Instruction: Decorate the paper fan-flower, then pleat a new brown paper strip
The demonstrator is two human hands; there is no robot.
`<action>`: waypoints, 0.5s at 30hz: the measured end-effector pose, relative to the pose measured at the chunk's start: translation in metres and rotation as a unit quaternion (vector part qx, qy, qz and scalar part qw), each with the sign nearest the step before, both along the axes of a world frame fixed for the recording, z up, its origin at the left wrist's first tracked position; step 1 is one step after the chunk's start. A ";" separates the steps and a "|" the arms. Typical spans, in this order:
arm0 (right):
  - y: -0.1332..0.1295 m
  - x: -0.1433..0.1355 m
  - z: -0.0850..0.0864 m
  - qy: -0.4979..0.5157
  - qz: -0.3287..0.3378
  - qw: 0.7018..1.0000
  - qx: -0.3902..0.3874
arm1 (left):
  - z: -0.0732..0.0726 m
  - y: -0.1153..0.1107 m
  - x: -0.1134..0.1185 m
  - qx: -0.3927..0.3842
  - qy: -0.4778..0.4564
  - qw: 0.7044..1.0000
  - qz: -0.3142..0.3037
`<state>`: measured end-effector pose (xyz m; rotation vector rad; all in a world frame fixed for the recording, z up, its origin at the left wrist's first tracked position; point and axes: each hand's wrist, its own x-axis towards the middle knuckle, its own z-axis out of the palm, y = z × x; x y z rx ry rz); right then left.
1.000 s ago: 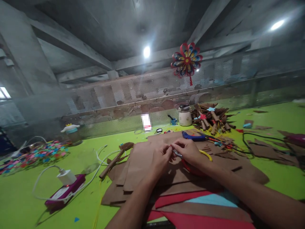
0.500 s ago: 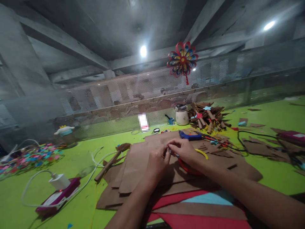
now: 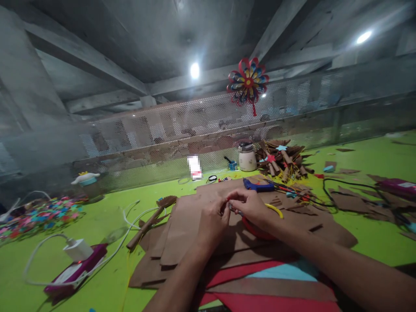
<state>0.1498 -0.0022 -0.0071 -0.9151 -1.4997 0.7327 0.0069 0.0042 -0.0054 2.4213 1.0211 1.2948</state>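
Note:
Over a stack of brown paper sheets (image 3: 188, 234), my two hands meet with fingertips pinched close together. My left hand (image 3: 212, 219) is closed on a tiny red piece (image 3: 228, 199), mostly covered by the fingers. In my right hand (image 3: 251, 208) is a pair of scissors, its red handle loop (image 3: 256, 229) below the palm and a yellow part of the handle (image 3: 275, 210) beyond the wrist. A bit of the metal shows between the hands; the blade tips are hidden. Just beyond the right hand lies a blue glue gun (image 3: 258, 185).
Red paper (image 3: 276, 302) and light blue paper (image 3: 284, 271) lie at the near edge. A rolled brown paper stick (image 3: 146, 225), white cable and purple power strip (image 3: 76, 271) are left. Behind stand a bottle (image 3: 247, 158) and piled brown paper rolls (image 3: 282, 162). Small paper stars (image 3: 42, 214) lie far left.
The fingertips have shifted slightly, and more red shows between them now. Otherwise the hands and scissors stay in about the same place; the view has moved a little.

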 end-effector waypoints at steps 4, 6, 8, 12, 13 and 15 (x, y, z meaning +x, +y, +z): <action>0.002 -0.001 -0.002 0.028 -0.017 0.999 -0.025 | 0.001 -0.002 0.001 0.002 -0.003 1.000 -0.003; 0.002 -0.002 -0.002 0.048 -0.006 0.998 -0.042 | 0.002 -0.003 0.001 -0.014 -0.015 1.000 -0.012; 0.000 -0.002 0.000 0.065 0.015 0.996 -0.053 | 0.004 -0.002 0.002 -0.039 -0.045 0.998 -0.021; -0.004 -0.003 0.004 0.067 0.032 0.995 -0.062 | 0.006 -0.001 0.003 -0.077 -0.104 0.991 -0.019; -0.004 -0.003 0.004 0.066 0.025 0.995 -0.064 | 0.006 -0.001 0.004 -0.085 -0.116 0.989 -0.017; -0.005 -0.003 0.006 0.065 0.008 0.996 -0.069 | 0.006 0.000 0.005 -0.104 -0.142 0.984 -0.010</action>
